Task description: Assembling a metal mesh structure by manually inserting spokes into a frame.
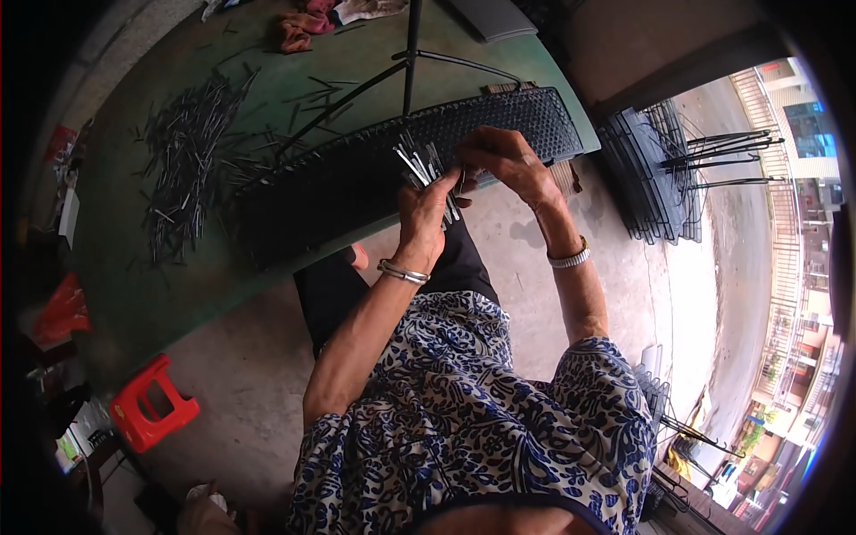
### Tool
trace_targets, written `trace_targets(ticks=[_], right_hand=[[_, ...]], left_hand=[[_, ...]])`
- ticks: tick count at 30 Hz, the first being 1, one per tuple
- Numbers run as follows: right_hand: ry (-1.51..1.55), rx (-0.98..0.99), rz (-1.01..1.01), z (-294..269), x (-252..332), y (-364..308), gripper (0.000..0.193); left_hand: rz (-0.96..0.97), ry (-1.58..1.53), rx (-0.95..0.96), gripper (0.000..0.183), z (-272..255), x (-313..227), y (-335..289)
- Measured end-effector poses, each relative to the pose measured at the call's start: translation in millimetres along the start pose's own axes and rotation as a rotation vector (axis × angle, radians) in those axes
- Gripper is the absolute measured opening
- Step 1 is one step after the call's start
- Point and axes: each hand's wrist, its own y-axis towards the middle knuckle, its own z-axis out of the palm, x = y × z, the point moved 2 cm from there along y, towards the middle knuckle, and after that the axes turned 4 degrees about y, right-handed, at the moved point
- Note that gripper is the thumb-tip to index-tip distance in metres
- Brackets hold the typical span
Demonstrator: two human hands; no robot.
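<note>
My left hand [423,217] is closed around a bundle of thin metal strips [413,164], which fan out above the thumb and poke out below the fingers. Close beside it on the right, my right hand [510,162] has its fingers pinched together at the near edge of a long black mesh rack [526,114]. Whatever sits between those fingertips is too small to make out. The rack lies along the near edge of a green table [111,223], with a black rod frame [409,85] rising from it.
Many loose dark strips [192,147] lie heaped on the table's left. Crumpled cloths [308,25] lie at the far edge. Stacked black racks with hooked rods [646,174] stand on the right. A red plastic stool [153,406] is on the floor at the lower left.
</note>
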Motion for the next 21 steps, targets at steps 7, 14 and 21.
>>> trace_targets(ticks=[7, 14, 21], right_hand=[[-0.090, -0.046, -0.043, -2.3, -1.1, -1.1, 0.014], [-0.083, -0.043, 0.042, -6.6, 0.4, -4.1, 0.015], [-0.222, -0.199, 0.037, -25.8, 17.3, -5.9, 0.017]], left_hand=[[0.009, -0.018, -0.003, 0.019, -0.7, 2.4, -0.2], [0.026, 0.058, 0.019, 0.020, 2.3, 4.0, -1.0], [-0.095, -0.135, 0.006, 0.025, -0.1, 7.8, 4.6]])
